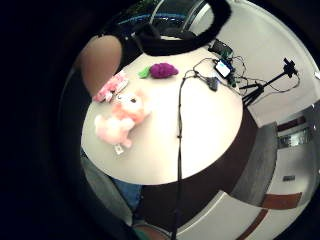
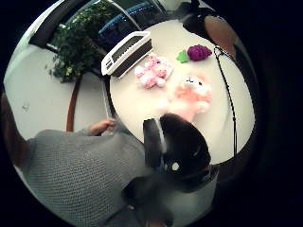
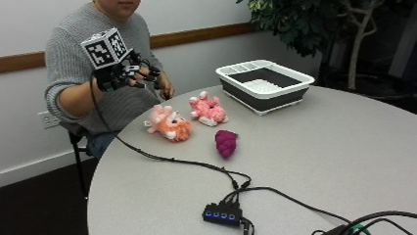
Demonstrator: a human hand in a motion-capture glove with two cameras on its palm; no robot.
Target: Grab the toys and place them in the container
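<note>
- Glove first: your right hand [image 3: 127, 73] hangs raised above the table's near edge, over by your chest, fingers loosely bent and gripping nothing, well apart from every toy.
- Your bare hand [image 3: 166, 88] sits behind it, by the table [image 3: 338, 147] rim; you cannot tell what its fingers do.
- Next lies the orange-pink plush [image 3: 169, 125] on its side on the tabletop.
- Just beside it sits the pink plush [image 3: 207, 110], nearer the container.
- In front of those two lies the purple grape toy [image 3: 226, 143], alone.
- Farthest right stands the white-rimmed container [image 3: 264, 85], no toy visible inside.
</note>
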